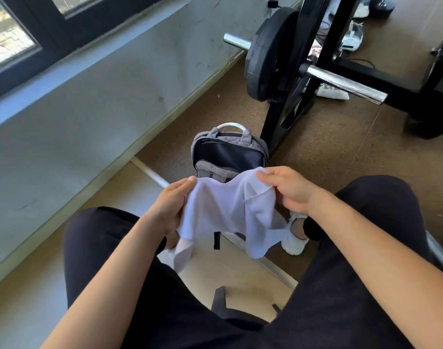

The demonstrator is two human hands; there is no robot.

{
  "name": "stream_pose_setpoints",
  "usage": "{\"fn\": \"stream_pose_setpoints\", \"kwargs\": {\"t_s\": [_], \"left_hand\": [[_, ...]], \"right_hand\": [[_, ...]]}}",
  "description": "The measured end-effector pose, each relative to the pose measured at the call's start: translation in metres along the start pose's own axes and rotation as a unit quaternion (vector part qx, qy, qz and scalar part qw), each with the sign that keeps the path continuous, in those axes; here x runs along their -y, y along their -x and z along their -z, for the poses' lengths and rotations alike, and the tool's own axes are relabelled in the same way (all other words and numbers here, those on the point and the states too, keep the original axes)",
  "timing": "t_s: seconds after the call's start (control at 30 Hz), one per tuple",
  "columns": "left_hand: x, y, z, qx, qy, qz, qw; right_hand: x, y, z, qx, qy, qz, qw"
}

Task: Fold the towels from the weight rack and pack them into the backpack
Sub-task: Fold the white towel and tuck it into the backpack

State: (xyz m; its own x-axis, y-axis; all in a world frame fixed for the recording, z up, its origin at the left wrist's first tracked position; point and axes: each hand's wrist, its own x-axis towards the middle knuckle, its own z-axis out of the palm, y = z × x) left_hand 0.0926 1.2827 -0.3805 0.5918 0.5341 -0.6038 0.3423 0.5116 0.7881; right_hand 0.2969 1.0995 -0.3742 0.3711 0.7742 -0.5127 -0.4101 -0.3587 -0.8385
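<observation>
Above lap: left hand (170, 205) and right hand (288, 188) pinch white towel (225, 210), hiding lower half of open backpack (228, 153).

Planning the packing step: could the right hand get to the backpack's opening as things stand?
Probably yes. The backpack stands open on the floor just beyond the right hand, nothing between them. Only the towel it pinches hangs over the bag's lower front.
</observation>
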Motion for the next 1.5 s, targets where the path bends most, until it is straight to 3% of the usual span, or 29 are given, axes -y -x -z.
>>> {"fn": "stream_pose_setpoints", "kwargs": {"t_s": [0.17, 0.27, 0.4, 0.5, 0.83, 1.0, 1.1, 1.2, 1.27, 1.33, 1.37, 1.43, 1.5], "left_hand": [[0.01, 0.016, -0.039, 0.042, 0.017, -0.04, 0.998], [0.011, 0.017, -0.048, 0.023, -0.001, -0.071, 0.997], [0.009, 0.013, -0.047, -0.029, 0.033, -0.101, 0.994], [0.013, 0.01, -0.048, -0.006, 0.041, -0.104, 0.994], [-0.003, -0.003, -0.052, 0.12, 0.121, -0.126, 0.977], [-0.016, -0.008, -0.052, 0.182, 0.03, -0.217, 0.959], [-0.021, -0.016, -0.052, 0.164, -0.074, -0.287, 0.941], [-0.021, -0.021, -0.056, 0.122, -0.052, -0.286, 0.949], [-0.02, -0.024, -0.058, 0.087, -0.047, -0.284, 0.954], [-0.018, -0.027, -0.057, 0.054, -0.069, -0.296, 0.951], [-0.018, -0.029, -0.057, 0.042, -0.087, -0.307, 0.947], [-0.018, -0.031, -0.056, 0.027, -0.123, -0.331, 0.935], [-0.016, -0.031, -0.054, 0.028, -0.142, -0.348, 0.926]], "right_hand": [[0.0, 0.016, -0.03, 0.05, 0.07, 0.017, 0.996], [0.001, 0.023, -0.038, 0.036, 0.121, 0.026, 0.992], [0.001, 0.022, -0.038, 0.02, 0.11, 0.031, 0.993], [-0.001, 0.017, -0.043, 0.017, 0.104, 0.034, 0.994], [0.012, 0.0, -0.053, -0.029, -0.023, 0.163, 0.986], [0.024, -0.012, -0.043, -0.102, -0.128, 0.156, 0.974], [0.032, -0.025, -0.038, -0.11, -0.18, 0.139, 0.968], [0.031, -0.03, -0.038, -0.096, -0.183, 0.129, 0.97], [0.025, -0.032, -0.037, -0.089, -0.157, 0.117, 0.977], [0.018, -0.035, -0.033, -0.12, -0.02, 0.134, 0.983], [0.017, -0.037, -0.029, -0.158, 0.098, 0.156, 0.97], [0.016, -0.036, -0.025, -0.211, 0.291, 0.22, 0.907], [0.017, -0.034, -0.023, -0.18, 0.361, 0.277, 0.872]]}}
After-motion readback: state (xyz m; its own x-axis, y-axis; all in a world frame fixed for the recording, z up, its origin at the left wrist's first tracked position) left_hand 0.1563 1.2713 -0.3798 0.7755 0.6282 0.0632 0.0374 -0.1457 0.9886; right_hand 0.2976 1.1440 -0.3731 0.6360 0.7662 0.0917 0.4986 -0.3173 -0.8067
